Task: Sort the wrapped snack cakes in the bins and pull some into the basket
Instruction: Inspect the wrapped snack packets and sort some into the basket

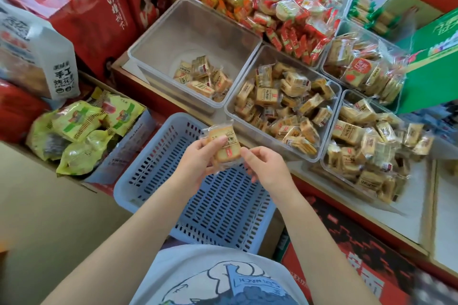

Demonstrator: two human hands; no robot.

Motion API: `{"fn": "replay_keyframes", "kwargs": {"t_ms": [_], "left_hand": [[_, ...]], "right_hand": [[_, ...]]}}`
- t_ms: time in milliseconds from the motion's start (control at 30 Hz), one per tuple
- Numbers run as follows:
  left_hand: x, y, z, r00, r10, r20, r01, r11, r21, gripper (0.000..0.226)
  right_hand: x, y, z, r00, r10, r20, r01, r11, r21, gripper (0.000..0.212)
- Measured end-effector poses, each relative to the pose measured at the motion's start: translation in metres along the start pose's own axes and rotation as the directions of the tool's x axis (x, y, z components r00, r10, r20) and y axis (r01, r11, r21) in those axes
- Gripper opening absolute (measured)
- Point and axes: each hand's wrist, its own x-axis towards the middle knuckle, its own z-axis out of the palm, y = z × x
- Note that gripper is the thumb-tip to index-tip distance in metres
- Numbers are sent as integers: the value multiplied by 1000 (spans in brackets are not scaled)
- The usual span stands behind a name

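Both my forearms reach up from six o'clock and meet over the blue slotted basket point(153, 181), whose floor shows bare beneath them. My left hand point(198, 163) comes in from seven o'clock, palm turned up and wrist bent slightly back, with the thumb laid across the face of one wrapped snack cake point(224, 145) and the fingers curled behind it, so the cake is clamped between thumb and fingers. It stands tilted, its clear wrapper edge sticking up toward twelve o'clock above the basket's far rim. My right hand point(266, 167) comes in from five o'clock, knuckles up, fingers bent; its thumb and forefinger tips close together at the cake's right corner, touching the wrapper there, though I cannot tell how firmly they pinch.

At twelve o'clock from my hands sits a clear bin point(158, 39) with only a few cakes in its near right corner. At two o'clock a second clear bin point(250, 129) is well filled with the same cakes, and at three o'clock a third bin point(329, 171) is heaped with them. At nine o'clock lie green snack bags point(76, 126) in a carton.
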Motion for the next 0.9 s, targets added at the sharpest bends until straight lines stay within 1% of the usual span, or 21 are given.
{"fn": "replay_keyframes", "kwargs": {"t_ms": [100, 167, 267, 333, 400, 433, 500, 567, 633, 733, 800, 900], "left_hand": [[-5, -10, 14, 999, -26, -45, 24, 999, -46, 38], [-6, -15, 25, 995, -55, -81, 47, 994, -100, 37], [-4, -22, 42, 993, -76, -90, 67, 992, -106, 41], [-4, -24, 51, 995, -82, -62, 75, 992, -103, 45], [-5, -25, 55, 996, -85, -28, 82, 990, -111, 54], [-4, -26, 55, 996, -83, -21, 81, 990, -112, 55], [-3, -27, 56, 997, -70, -31, 65, 991, -120, 47], [-1, -26, 58, 995, -59, -74, 47, 988, -148, 42], [3, -26, 60, 993, -28, -113, 13, 991, -136, 45], [6, -28, 63, 988, 28, -155, -43, 994, -96, 53], [8, -30, 64, 979, 30, -202, -52, 993, -105, 56], [7, -30, 63, 972, 33, -232, -66, 988, -138, 55]], "right_hand": [[0, 4, -14, 995, 13, 95, -25, 992, 120, 26], [2, 6, -25, 991, -3, 132, -18, 987, 158, 22], [7, 13, -39, 995, -40, 88, 24, 985, 171, 15], [10, 18, -46, 999, -20, 43, 8, 968, 250, 14], [12, 22, -49, 1000, 13, 27, -22, 938, 345, 12], [14, 23, -49, 999, 19, 27, -27, 930, 366, 11], [16, 24, -48, 999, 20, 36, -32, 930, 366, 16], [17, 21, -49, 997, 40, 71, -64, 923, 379, 27], [17, 17, -51, 991, 66, 115, -105, 922, 373, 34], [19, 13, -54, 987, 80, 139, -116, 955, 274, 37], [21, 12, -52, 985, 90, 149, -123, 965, 231, 39], [23, 11, -46, 981, 97, 169, -136, 962, 237, 46]]}}
